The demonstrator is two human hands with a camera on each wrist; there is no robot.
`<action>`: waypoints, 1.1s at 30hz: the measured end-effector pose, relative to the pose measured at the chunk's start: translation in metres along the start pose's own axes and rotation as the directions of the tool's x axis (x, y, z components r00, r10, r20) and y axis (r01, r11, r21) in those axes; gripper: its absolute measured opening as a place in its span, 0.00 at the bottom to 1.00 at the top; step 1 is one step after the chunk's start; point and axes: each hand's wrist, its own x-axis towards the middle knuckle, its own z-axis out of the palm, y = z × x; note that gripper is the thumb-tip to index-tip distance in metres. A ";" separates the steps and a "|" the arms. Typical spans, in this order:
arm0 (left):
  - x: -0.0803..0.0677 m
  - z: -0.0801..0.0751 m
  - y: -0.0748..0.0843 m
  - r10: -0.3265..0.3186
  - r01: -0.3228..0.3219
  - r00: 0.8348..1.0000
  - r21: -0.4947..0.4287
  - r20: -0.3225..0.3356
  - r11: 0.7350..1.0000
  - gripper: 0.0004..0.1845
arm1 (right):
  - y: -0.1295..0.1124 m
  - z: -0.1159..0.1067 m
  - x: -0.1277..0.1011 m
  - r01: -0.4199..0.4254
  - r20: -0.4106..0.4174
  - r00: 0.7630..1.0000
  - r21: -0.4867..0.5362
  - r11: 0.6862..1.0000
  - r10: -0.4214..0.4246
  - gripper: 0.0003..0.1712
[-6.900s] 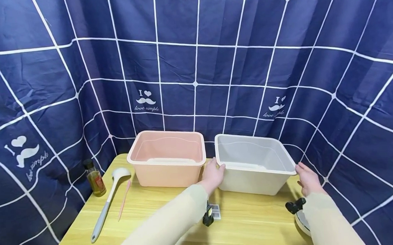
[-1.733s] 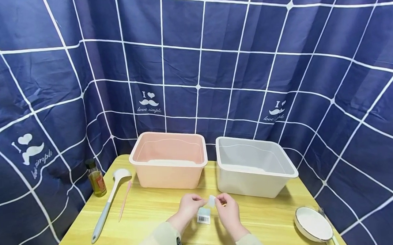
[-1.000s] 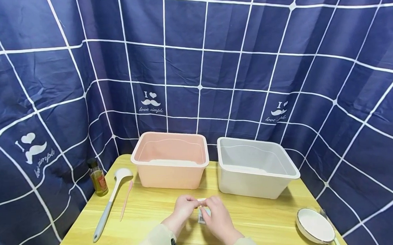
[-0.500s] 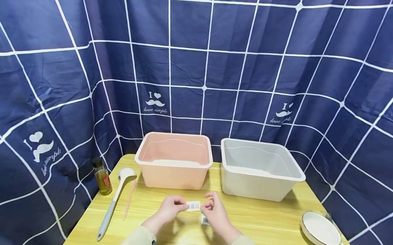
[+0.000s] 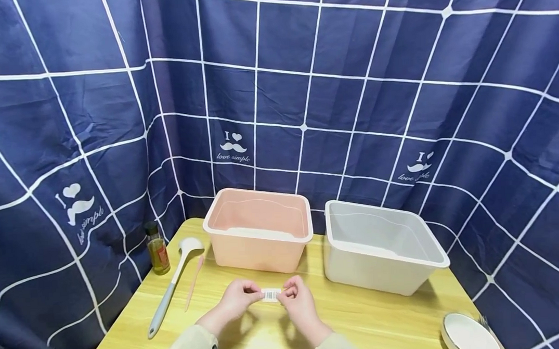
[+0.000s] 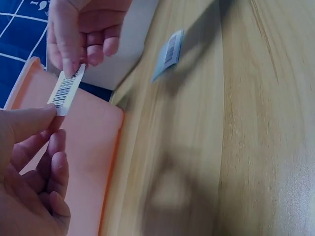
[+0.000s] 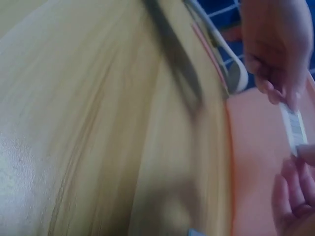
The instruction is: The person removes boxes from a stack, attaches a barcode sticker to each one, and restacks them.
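A small white barcode sticker (image 5: 270,294) is stretched between both hands just above the wooden table (image 5: 370,321). My left hand (image 5: 254,294) pinches its left end and my right hand (image 5: 284,294) pinches its right end. In the left wrist view the sticker (image 6: 66,89) runs from my left thumb and fingers (image 6: 47,112) up to my right fingertips (image 6: 74,61). A second small label piece (image 6: 170,53) lies flat on the table. The right wrist view, blurred, shows the sticker (image 7: 294,127) below my left hand (image 7: 278,54).
A pink bin (image 5: 258,230) and a grey bin (image 5: 381,245) stand side by side behind the hands. On the left are a grey ladle (image 5: 172,283), a thin pink stick (image 5: 193,282) and a small oil bottle (image 5: 157,249). A white plate (image 5: 466,335) sits front right.
The sticker came off a label piece that now lies on the table. My left hand held it alone half a second ago; now my right hand pinches its other end too.
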 end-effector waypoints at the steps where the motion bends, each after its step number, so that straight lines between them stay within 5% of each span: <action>1: 0.000 -0.001 0.000 0.001 -0.001 1.000 0.008 -0.018 1.000 0.04 | 0.000 0.003 0.001 0.024 -0.008 1.000 -0.028 0.999 -0.024 0.14; 8: 0.006 -0.001 -0.008 -0.018 0.031 0.983 0.068 -0.184 0.997 0.05 | 0.000 0.019 0.007 0.228 0.053 0.974 -0.245 0.942 -0.222 0.10; 15: 0.021 0.000 -0.017 -0.059 0.110 0.922 0.112 -0.383 0.988 0.07 | -0.003 0.026 0.019 0.297 0.191 0.951 -0.366 0.882 -0.241 0.15; 24: 0.049 0.002 -0.021 -0.066 0.158 0.861 0.142 -0.504 0.977 0.06 | -0.003 0.036 0.042 0.341 0.233 0.936 -0.428 0.837 -0.263 0.26; 28: 0.060 0.001 -0.023 -0.081 0.180 0.833 0.129 -0.548 0.975 0.06 | 0.000 0.041 0.052 0.345 0.236 0.934 -0.413 0.843 -0.266 0.29; 33: 0.071 0.002 -0.026 -0.092 0.185 0.823 0.112 -0.560 0.976 0.06 | 0.003 0.044 0.060 0.315 0.216 0.944 -0.364 0.877 -0.250 0.31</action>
